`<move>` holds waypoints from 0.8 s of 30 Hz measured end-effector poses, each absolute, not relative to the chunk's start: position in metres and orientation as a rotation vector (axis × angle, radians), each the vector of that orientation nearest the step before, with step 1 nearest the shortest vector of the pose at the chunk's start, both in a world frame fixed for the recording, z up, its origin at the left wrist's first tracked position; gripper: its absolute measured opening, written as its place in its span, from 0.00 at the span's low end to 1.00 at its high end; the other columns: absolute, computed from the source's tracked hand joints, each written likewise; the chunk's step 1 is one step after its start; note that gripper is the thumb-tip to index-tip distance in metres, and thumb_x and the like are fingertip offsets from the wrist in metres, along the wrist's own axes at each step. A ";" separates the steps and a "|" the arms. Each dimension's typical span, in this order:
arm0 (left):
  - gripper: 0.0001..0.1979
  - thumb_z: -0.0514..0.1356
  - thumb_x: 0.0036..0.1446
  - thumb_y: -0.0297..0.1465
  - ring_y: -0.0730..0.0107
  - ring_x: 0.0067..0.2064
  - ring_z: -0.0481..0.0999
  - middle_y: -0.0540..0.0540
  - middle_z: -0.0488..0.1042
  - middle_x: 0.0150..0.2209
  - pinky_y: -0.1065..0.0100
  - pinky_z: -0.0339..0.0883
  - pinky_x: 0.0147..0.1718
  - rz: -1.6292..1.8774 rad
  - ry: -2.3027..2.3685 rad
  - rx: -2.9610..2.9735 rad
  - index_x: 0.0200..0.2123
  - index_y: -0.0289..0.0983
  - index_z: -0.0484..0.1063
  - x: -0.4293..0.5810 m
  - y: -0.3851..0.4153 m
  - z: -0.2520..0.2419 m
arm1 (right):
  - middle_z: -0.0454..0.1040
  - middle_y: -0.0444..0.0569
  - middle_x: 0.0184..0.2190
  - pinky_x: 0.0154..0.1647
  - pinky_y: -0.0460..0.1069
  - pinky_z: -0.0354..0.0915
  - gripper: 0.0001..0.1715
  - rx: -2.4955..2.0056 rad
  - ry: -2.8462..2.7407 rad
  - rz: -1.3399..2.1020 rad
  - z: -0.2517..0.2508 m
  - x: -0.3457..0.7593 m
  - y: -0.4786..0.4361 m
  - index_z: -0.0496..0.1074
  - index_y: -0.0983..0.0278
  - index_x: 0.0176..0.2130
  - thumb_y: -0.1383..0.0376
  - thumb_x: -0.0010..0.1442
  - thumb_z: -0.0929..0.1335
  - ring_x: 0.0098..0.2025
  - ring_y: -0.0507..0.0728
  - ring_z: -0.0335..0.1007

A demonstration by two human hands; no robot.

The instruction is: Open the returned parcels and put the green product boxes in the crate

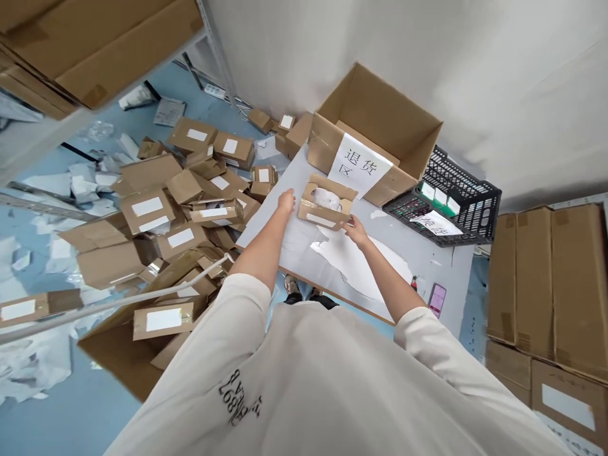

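A small open cardboard box [327, 204] with something white inside lies on the white table [427, 266]. My right hand [355, 230] touches the box's near right corner with its fingers curled on the edge. My left hand [286, 201] hovers just left of the box, fingers bent, holding nothing that I can see. Torn white paper [356, 259] lies on the table between my arms.
A big open carton [380, 136] with a paper sign stands behind the small box. A black plastic crate [446, 196] sits to its right. Several labelled small boxes [180, 215] are heaped on the blue floor at left. Stacked cartons [551, 285] stand right. A phone [437, 299] lies near the table's edge.
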State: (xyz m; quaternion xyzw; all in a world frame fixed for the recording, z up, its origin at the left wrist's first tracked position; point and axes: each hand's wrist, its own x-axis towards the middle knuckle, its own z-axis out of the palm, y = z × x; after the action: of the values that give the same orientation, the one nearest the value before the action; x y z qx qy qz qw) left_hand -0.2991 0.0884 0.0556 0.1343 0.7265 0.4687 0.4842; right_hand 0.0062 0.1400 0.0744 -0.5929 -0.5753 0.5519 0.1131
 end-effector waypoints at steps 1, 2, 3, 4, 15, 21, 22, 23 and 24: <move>0.29 0.63 0.70 0.58 0.44 0.63 0.82 0.33 0.85 0.57 0.46 0.77 0.61 1.105 1.750 0.308 0.57 0.40 0.77 -0.298 0.088 0.057 | 0.79 0.60 0.70 0.64 0.67 0.80 0.44 -1.749 -1.676 1.610 0.073 0.006 0.141 0.74 0.55 0.68 0.47 0.57 0.79 0.65 0.70 0.79; 0.31 0.64 0.68 0.61 0.45 0.65 0.82 0.34 0.85 0.57 0.49 0.77 0.61 1.076 1.714 0.340 0.55 0.41 0.78 -0.297 0.087 0.059 | 0.80 0.58 0.69 0.63 0.66 0.80 0.40 -1.752 -1.662 1.601 0.071 0.006 0.142 0.76 0.55 0.65 0.47 0.58 0.78 0.64 0.69 0.80; 0.33 0.66 0.66 0.63 0.46 0.66 0.82 0.35 0.86 0.58 0.52 0.76 0.62 1.048 1.665 0.385 0.54 0.41 0.80 -0.296 0.084 0.060 | 0.81 0.57 0.67 0.61 0.65 0.81 0.36 -1.750 -1.647 1.594 0.069 0.007 0.143 0.77 0.55 0.63 0.47 0.60 0.77 0.63 0.68 0.80; 0.34 0.68 0.63 0.65 0.46 0.67 0.81 0.36 0.86 0.58 0.53 0.76 0.63 1.030 1.623 0.436 0.54 0.42 0.81 -0.296 0.080 0.061 | 0.82 0.56 0.66 0.60 0.64 0.81 0.33 -1.744 -1.633 1.586 0.066 0.007 0.144 0.79 0.56 0.60 0.47 0.61 0.76 0.61 0.67 0.80; 0.39 0.80 0.56 0.40 0.53 0.55 0.86 0.36 0.84 0.58 0.56 0.79 0.61 1.150 1.924 0.561 0.68 0.32 0.79 -0.305 0.012 0.067 | 0.88 0.57 0.53 0.63 0.62 0.76 0.23 -1.476 -1.790 1.422 0.055 -0.023 0.150 0.79 0.59 0.48 0.47 0.60 0.74 0.57 0.66 0.82; 0.22 0.72 0.63 0.36 0.50 0.51 0.85 0.40 0.85 0.47 0.54 0.78 0.59 0.971 2.365 0.675 0.58 0.34 0.86 -0.317 -0.065 0.082 | 0.89 0.57 0.51 0.55 0.59 0.77 0.22 -1.289 -2.032 1.378 0.059 -0.077 0.137 0.81 0.61 0.47 0.52 0.57 0.76 0.41 0.62 0.80; 0.20 0.72 0.63 0.37 0.49 0.52 0.85 0.39 0.85 0.47 0.54 0.77 0.59 0.922 2.437 0.682 0.56 0.35 0.86 -0.317 -0.080 0.087 | 0.89 0.57 0.51 0.55 0.59 0.77 0.21 -1.260 -2.078 1.375 0.061 -0.087 0.132 0.81 0.61 0.46 0.53 0.56 0.76 0.40 0.62 0.80; 0.19 0.71 0.64 0.37 0.48 0.52 0.84 0.39 0.86 0.47 0.54 0.77 0.58 0.887 2.482 0.684 0.55 0.35 0.87 -0.316 -0.094 0.091 | 0.89 0.56 0.51 0.55 0.59 0.77 0.19 -1.230 -2.117 1.375 0.062 -0.097 0.127 0.81 0.60 0.46 0.54 0.56 0.76 0.39 0.61 0.80; 0.17 0.71 0.64 0.37 0.48 0.52 0.84 0.39 0.86 0.47 0.55 0.76 0.58 0.857 2.518 0.669 0.53 0.36 0.87 -0.316 -0.107 0.096 | 0.89 0.55 0.50 0.55 0.59 0.78 0.18 -1.202 -2.148 1.380 0.064 -0.107 0.121 0.81 0.60 0.45 0.55 0.56 0.75 0.39 0.62 0.81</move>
State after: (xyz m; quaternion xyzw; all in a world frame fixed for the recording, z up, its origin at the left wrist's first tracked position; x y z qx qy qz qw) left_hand -0.3159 -0.1074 0.0965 0.2391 0.8999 0.3063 0.1979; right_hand -0.1067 0.1208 0.0638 -0.4207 -0.7514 0.4829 0.1591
